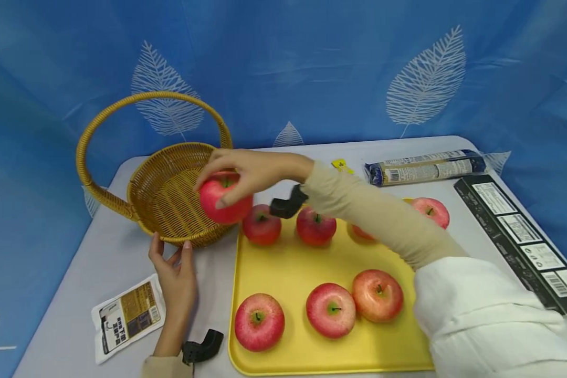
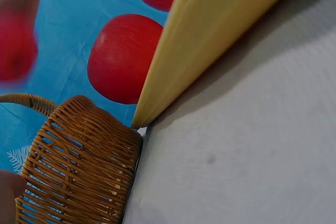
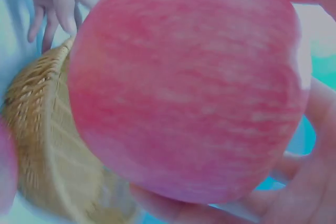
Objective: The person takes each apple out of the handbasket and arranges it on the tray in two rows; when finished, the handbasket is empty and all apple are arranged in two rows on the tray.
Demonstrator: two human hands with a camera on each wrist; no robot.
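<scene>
My right hand [image 1: 243,170] grips a red apple [image 1: 219,202], fingers and thumb spread round its sides, above the right rim of the wicker basket [image 1: 139,176]. In the right wrist view the held apple [image 3: 189,87] fills most of the picture, with the basket [image 3: 50,129] behind it. My left hand [image 1: 177,278] reaches up to the basket's near rim, fingertips against the wicker. A fingertip [image 2: 9,190] shows beside the basket [image 2: 79,166] in the left wrist view. Several more apples, one of them the near-left apple [image 1: 260,322], lie on the yellow tray [image 1: 302,268].
The tray adjoins the basket's right side. A white and gold packet [image 1: 129,317] lies at the left. Along the right are a blue and gold long package [image 1: 425,167] and a black box [image 1: 520,236]. A small yellow wrapper [image 1: 342,166] lies at the back. The tall handle [image 1: 82,152] arches over the basket.
</scene>
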